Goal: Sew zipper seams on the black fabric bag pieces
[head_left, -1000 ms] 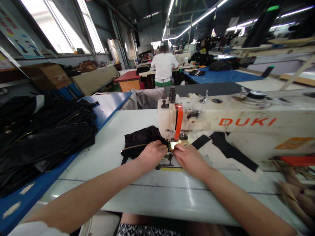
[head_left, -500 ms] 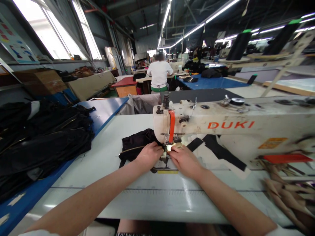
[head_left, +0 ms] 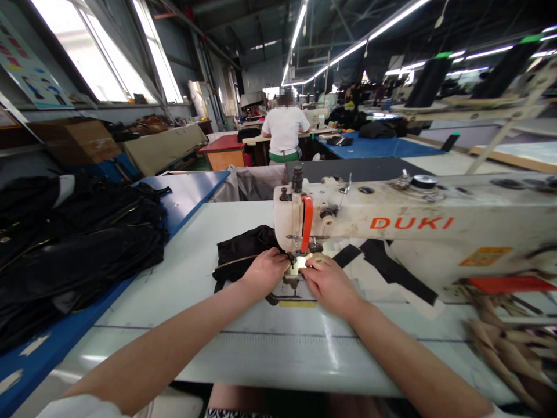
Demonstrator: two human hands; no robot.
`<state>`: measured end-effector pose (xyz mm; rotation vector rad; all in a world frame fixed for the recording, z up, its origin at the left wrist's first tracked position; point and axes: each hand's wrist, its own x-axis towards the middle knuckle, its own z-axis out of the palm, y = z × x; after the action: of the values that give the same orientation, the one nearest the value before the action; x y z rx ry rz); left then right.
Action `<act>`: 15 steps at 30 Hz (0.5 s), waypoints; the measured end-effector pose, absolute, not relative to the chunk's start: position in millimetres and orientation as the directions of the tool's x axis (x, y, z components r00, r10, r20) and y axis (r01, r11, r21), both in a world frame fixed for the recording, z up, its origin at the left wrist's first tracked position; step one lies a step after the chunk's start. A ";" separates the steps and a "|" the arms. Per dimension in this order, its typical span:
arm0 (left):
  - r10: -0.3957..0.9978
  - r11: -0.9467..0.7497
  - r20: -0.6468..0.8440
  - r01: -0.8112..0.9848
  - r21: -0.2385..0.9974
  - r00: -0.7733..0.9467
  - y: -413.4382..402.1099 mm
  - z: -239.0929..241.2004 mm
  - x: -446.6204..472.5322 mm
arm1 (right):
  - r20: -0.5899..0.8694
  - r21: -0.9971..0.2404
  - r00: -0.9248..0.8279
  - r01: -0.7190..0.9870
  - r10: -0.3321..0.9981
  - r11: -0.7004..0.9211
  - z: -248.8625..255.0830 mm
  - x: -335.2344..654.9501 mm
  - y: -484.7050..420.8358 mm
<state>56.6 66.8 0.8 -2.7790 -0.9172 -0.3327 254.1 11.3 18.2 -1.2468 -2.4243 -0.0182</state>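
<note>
A black fabric piece with a zipper (head_left: 238, 264) lies on the sewing table at the left of the needle area. My left hand (head_left: 267, 273) is closed on its right edge, the fingertips pressed together close to the presser foot (head_left: 293, 260). On the other side of the foot is my right hand (head_left: 333, 287), its fingers curled in a pinch near the lit needle plate; whatever lies between them is hidden. Over both hands stands the head of a white sewing machine (head_left: 287, 215) with an orange lever (head_left: 307, 223).
Black strips (head_left: 398, 273) and pale pieces lie under the machine arm. A heap of black zippered garments (head_left: 82, 238) covers the blue side table (head_left: 32, 342) at left. Tan fabric (head_left: 500, 354) hangs at right. Ahead, a person in a white shirt (head_left: 285, 129) faces away.
The whole view has shifted slightly to the right. Both hands stay almost in the same place beside the presser foot, and the black piece looks nearly unmoved.
</note>
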 end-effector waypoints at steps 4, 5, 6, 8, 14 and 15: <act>0.572 -0.778 0.280 0.618 -0.113 0.771 63.7 4.8 55.8 | 0.370 -0.166 -0.516 0.781 0.772 0.602 16.9 254.5 11.6; 0.575 -0.775 0.282 0.622 -0.113 0.768 62.7 6.1 55.9 | 0.374 -0.166 -0.515 0.781 0.772 0.602 16.2 254.8 11.8; 0.577 -0.774 0.282 0.624 -0.112 0.766 62.0 7.2 56.2 | 0.376 -0.168 -0.514 0.781 0.771 0.602 15.5 255.1 12.0; 0.577 -0.774 0.282 0.624 -0.111 0.766 61.7 8.4 57.4 | 0.377 -0.172 -0.512 0.780 0.772 0.602 14.4 255.7 12.2; 0.607 -0.761 0.263 0.644 -0.083 0.750 58.8 12.6 57.0 | 0.382 -0.166 -0.522 0.774 0.763 0.612 16.3 254.9 10.0; 0.612 -0.760 0.249 0.646 -0.077 0.750 54.9 14.4 54.1 | 0.385 -0.165 -0.521 0.773 0.762 0.612 16.7 254.9 9.4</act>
<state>54.1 54.9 14.4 -2.7895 -1.0098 -0.3143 254.9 9.4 16.7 -1.2210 -2.4194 -0.0370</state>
